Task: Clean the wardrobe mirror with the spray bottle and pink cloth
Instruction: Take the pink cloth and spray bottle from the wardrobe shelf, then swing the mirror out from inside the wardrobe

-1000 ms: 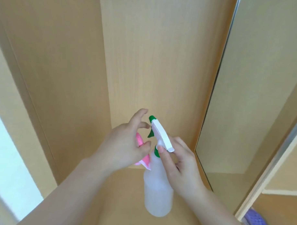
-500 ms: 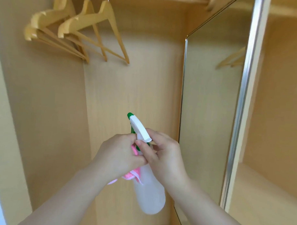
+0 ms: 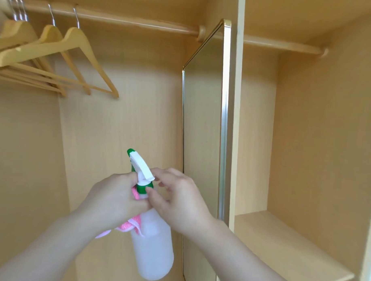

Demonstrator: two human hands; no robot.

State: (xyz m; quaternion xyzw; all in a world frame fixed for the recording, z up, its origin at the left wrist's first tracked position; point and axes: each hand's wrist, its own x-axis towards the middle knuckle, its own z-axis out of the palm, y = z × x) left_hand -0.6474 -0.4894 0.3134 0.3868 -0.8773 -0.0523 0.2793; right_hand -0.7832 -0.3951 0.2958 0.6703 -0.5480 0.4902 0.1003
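The spray bottle [image 3: 152, 246] has a translucent white body, a white head and a green nozzle, and hangs upright in front of the wardrobe's back panel. My left hand [image 3: 113, 198] is closed around the pink cloth [image 3: 126, 225] and presses against the bottle's neck from the left. My right hand [image 3: 179, 201] pinches the green collar from the right, with its other fingers loosely spread. The wardrobe mirror [image 3: 201, 130] is a tall, narrow, metal-framed panel on the partition just right of my hands. It is seen at a steep angle.
Several wooden hangers [image 3: 63, 52] hang from the rail [image 3: 132, 20] at the upper left. A wooden partition [image 3: 236, 121] separates a right compartment with a shelf [image 3: 286, 249] and a second rail [image 3: 284, 46].
The view has tilted up, bringing the rail, the hangers and the mirror's top into sight. My hands stay joined at the bottle's neck, and my right fingers have loosened.
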